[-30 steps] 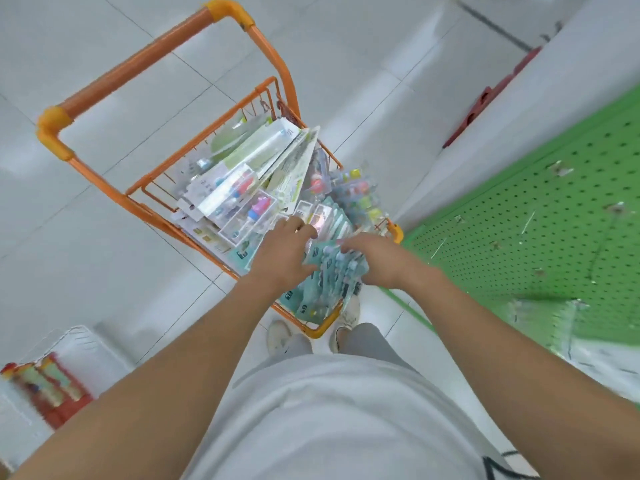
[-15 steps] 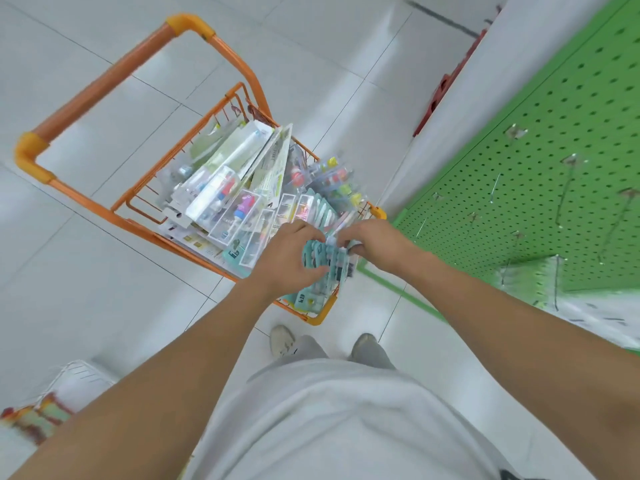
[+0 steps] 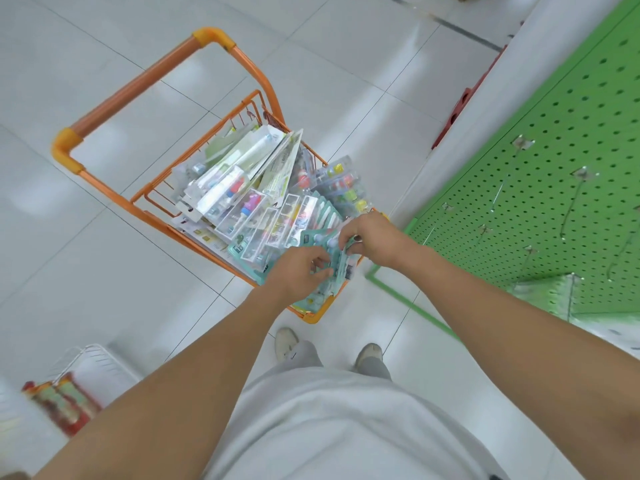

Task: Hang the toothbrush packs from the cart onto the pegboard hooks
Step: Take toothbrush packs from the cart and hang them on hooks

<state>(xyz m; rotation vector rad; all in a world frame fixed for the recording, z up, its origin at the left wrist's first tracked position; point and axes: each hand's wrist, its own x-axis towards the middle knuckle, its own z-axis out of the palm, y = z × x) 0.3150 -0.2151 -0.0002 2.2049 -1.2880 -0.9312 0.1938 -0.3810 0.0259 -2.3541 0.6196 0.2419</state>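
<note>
**Both hands on the teal packs at the cart's near corner**

Both hands work one bundle: the left hand (image 3: 300, 271) curls its fingers round the near end of the teal packs (image 3: 332, 261), and the right hand (image 3: 372, 237) pinches their far end from the other side. The bundle sits low, touching the cart (image 3: 138, 77) rim at the corner nearest the person, just beside more packs (image 3: 242, 199) stacked beyond the left hand.

Judging from the grip, several packs are held at once, so one could slip out and drop to the floor (image 3: 104, 289) when the bundle lifts. Neighbouring packs overlap the bundle and could be dragged up with it. The hang holes are hidden under the fingers, so I cannot tell if they line up for a hook.

To the right of the right hand stands the pegboard (image 3: 571, 168), near but apart, with bare hooks (image 3: 575, 195) jutting out; a hasty swing could snag a pack on one. Open floor lies between cart and board, room enough to turn. Behind the left arm, a white basket (image 3: 93, 365) sits well apart.
</note>
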